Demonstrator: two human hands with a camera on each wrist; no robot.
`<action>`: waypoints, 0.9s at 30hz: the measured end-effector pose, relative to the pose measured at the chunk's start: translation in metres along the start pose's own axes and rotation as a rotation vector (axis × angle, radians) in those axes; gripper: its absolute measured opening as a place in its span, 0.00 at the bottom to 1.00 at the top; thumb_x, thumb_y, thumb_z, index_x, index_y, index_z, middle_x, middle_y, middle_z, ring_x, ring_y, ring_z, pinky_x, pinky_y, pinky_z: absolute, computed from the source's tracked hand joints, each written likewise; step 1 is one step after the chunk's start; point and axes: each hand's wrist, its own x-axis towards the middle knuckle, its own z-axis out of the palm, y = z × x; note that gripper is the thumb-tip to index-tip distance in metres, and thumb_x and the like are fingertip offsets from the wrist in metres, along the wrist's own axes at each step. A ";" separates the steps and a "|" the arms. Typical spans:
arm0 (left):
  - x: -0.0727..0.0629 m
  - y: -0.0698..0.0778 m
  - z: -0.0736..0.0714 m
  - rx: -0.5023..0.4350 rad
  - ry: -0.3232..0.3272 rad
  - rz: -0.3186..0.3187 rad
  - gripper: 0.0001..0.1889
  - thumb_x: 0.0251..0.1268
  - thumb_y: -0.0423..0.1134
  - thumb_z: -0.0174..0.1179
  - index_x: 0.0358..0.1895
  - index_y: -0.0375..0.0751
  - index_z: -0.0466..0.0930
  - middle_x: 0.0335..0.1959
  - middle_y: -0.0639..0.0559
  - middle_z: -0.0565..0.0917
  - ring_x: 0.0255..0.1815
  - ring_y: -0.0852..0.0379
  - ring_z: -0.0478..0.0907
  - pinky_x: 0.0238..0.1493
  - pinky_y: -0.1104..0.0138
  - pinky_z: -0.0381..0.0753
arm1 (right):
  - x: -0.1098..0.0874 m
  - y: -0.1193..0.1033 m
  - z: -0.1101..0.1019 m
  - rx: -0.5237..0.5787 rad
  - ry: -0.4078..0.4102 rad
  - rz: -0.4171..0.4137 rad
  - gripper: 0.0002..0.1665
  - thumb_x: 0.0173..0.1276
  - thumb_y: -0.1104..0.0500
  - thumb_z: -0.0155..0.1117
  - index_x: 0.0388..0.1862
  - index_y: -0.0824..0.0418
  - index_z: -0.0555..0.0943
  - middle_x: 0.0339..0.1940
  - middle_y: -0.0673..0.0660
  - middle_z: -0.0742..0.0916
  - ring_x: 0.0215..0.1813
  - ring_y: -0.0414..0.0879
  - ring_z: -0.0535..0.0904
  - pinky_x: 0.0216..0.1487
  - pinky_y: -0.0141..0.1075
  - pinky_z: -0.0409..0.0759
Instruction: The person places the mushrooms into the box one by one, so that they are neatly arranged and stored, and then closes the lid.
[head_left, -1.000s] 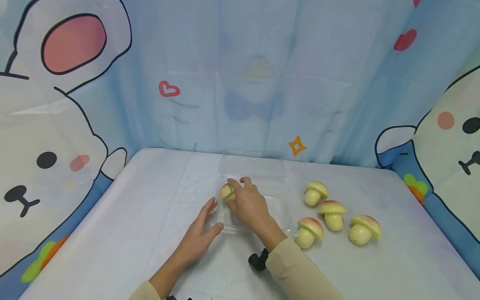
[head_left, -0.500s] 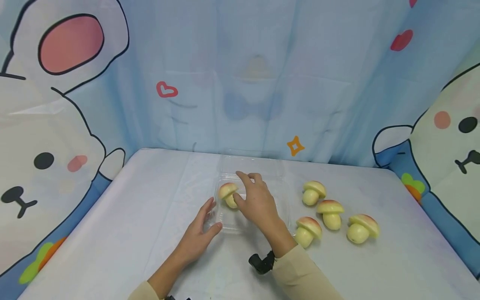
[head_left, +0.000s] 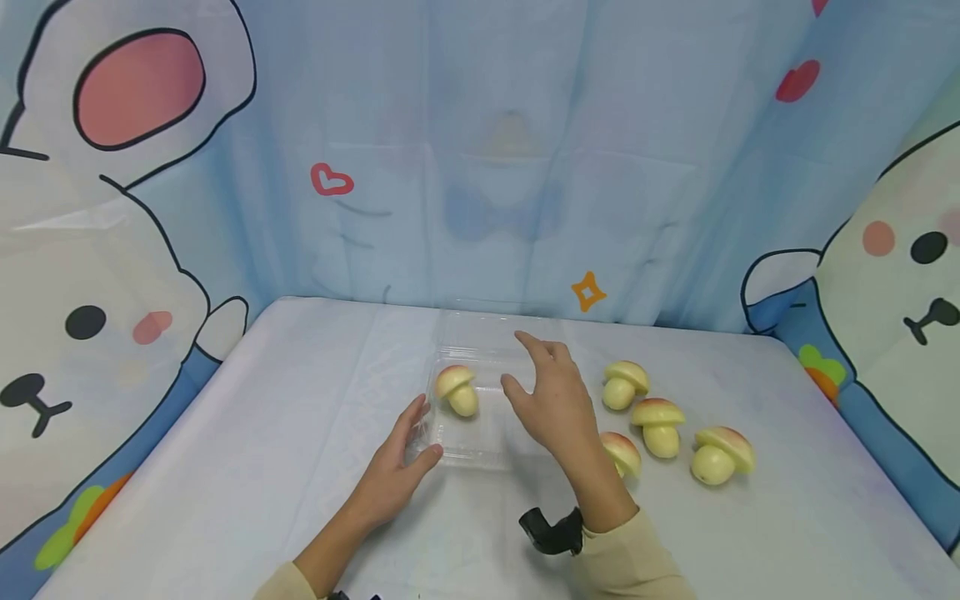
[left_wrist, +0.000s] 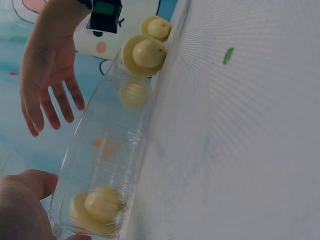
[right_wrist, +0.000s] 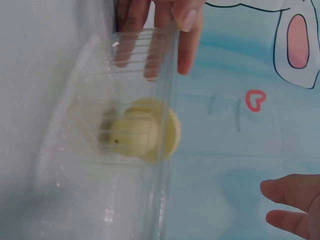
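Observation:
A clear plastic clamshell box [head_left: 480,442] lies on the table with its lid folded back behind it. One pale yellow toy mushroom [head_left: 457,390] with a reddish cap sits in the box's left part. My left hand [head_left: 393,475] touches the box's front left corner, thumb at the front and fingers extended along the side. My right hand [head_left: 555,400] hovers over the box's right side with spread fingers, holding nothing. In the left wrist view, the right hand [left_wrist: 47,82] hangs above the box. The nearest loose mushroom [head_left: 621,454] is partly hidden by the right arm.
To the right of the box, more loose toy mushrooms [head_left: 660,427] lie on the white tablecloth [head_left: 322,400]. A printed blue curtain [head_left: 495,183] hangs behind the table. A black wrist-camera mount [head_left: 553,532] juts out from the right wrist.
My right hand has let go of the mushroom in the box and moved right, away from it, its fingers spreading. The left hand stays at the box's corner.

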 end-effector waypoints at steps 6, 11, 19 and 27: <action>0.000 0.002 0.001 -0.004 0.003 -0.003 0.39 0.77 0.44 0.59 0.84 0.51 0.51 0.83 0.45 0.61 0.82 0.35 0.58 0.81 0.38 0.54 | -0.005 0.007 -0.018 -0.025 -0.015 0.043 0.38 0.74 0.52 0.63 0.80 0.53 0.66 0.73 0.69 0.72 0.68 0.68 0.76 0.61 0.62 0.79; -0.001 0.003 0.001 -0.003 0.001 0.003 0.39 0.77 0.43 0.59 0.84 0.49 0.50 0.83 0.43 0.61 0.82 0.35 0.58 0.81 0.38 0.55 | -0.013 0.015 -0.031 -0.054 -0.029 0.073 0.38 0.75 0.51 0.62 0.81 0.55 0.65 0.74 0.70 0.72 0.70 0.68 0.74 0.65 0.64 0.77; 0.000 0.004 0.000 0.006 0.003 0.002 0.39 0.77 0.43 0.59 0.84 0.50 0.50 0.83 0.43 0.60 0.82 0.35 0.58 0.81 0.39 0.54 | -0.024 0.032 -0.047 -0.114 -0.043 0.109 0.38 0.75 0.50 0.60 0.80 0.59 0.65 0.72 0.74 0.71 0.67 0.71 0.75 0.58 0.65 0.79; -0.001 0.004 0.001 0.005 0.000 -0.001 0.39 0.77 0.43 0.59 0.84 0.50 0.50 0.83 0.43 0.61 0.82 0.35 0.58 0.81 0.38 0.55 | -0.035 0.052 -0.056 -0.149 -0.127 0.178 0.38 0.75 0.48 0.59 0.79 0.61 0.66 0.72 0.77 0.70 0.66 0.72 0.75 0.54 0.65 0.79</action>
